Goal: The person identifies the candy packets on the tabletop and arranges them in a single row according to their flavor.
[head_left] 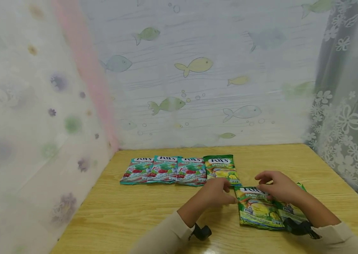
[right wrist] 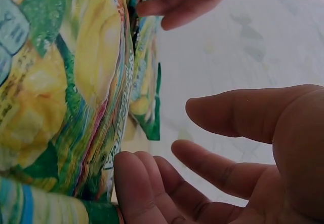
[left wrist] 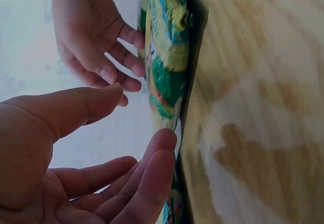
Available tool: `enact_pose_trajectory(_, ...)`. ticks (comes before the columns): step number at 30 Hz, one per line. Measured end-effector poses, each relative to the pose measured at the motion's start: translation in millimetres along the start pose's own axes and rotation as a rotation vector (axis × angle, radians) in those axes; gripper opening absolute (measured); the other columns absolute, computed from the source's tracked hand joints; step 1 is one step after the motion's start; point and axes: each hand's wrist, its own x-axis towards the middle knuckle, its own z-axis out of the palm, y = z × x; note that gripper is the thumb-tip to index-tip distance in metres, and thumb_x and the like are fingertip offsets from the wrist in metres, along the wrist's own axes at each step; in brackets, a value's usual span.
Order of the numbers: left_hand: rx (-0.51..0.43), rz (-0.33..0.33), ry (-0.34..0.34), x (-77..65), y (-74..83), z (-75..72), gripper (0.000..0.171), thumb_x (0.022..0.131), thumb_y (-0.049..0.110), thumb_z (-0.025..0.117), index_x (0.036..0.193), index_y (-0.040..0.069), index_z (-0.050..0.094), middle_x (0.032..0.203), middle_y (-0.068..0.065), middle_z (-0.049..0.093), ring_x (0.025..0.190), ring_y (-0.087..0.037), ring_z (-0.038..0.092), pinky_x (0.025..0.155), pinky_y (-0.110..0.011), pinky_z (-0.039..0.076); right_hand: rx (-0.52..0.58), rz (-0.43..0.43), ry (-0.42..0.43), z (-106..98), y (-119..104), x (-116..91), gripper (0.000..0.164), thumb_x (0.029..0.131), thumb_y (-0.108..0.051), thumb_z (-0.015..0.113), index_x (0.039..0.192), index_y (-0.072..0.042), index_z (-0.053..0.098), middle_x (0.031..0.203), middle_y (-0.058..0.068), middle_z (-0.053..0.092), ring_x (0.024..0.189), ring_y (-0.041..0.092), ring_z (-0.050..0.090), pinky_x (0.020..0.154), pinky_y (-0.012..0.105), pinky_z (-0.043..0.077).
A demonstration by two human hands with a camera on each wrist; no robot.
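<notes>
A green-and-yellow FOX'S candy bag [head_left: 259, 210] lies flat at the front right, partly over a second green candy bag [head_left: 291, 211]. My left hand [head_left: 215, 194] is beside its left edge, thumb and fingers apart with nothing between them. Over the upper part of these two bags hovers my right hand [head_left: 280, 187]. In the right wrist view its thumb stands well away from the bag [right wrist: 96, 57], with the fingertips right at the bag's edge. Another green candy bag [head_left: 220, 167] lies just beyond my left hand, its lower edge partly covered by that hand.
Three teal-and-red Mint Blossom candy bags [head_left: 137, 171] continue the back row to the left, overlapping each other. Everything lies on a wooden table [head_left: 128, 218]. A fish-patterned curtain [head_left: 204, 91] hangs behind it, and a flowered sheet [head_left: 39, 141] borders its left side.
</notes>
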Motion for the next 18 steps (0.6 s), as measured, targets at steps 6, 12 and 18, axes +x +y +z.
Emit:
enact_pose_trajectory(6,-0.015,-0.026,-0.043,-0.9,7.6,12.7,0.053,0.09,0.04,0.081,0.133,0.012,0.067,0.084,0.005,0.071,0.072,-0.009,0.063,0.065,-0.028,0.053,-0.008,0.012,-0.011,-2,4,-7,0.046,0.104,-0.019,0.063,0.14,0.007,0.054,0.122,0.022,0.062,0.089,0.024,0.067,0.069,0.035,0.061)
enact_pose_trajectory(12,-0.038,-0.024,-0.113,-2.9,11.4,17.6,0.036,0.092,0.041,0.08,0.109,0.01,0.074,0.062,0.004,0.071,0.064,-0.012,0.063,0.056,-0.027,0.047,0.005,0.039,-0.037,-5,9,-9,0.049,0.103,-0.021,0.064,0.141,0.009,0.052,0.121,0.02,0.063,0.088,0.024,0.065,0.069,0.037,0.06)
enact_pose_trajectory(18,-0.011,-0.023,-0.129,-0.6,13.0,22.4,0.033,0.091,0.041,0.081,0.077,0.014,0.07,0.057,0.004,0.07,0.059,-0.011,0.061,0.05,-0.026,0.04,0.019,0.063,-0.049,-8,17,-11,0.052,0.104,-0.023,0.064,0.142,0.01,0.05,0.12,0.019,0.064,0.092,0.024,0.067,0.071,0.038,0.061)
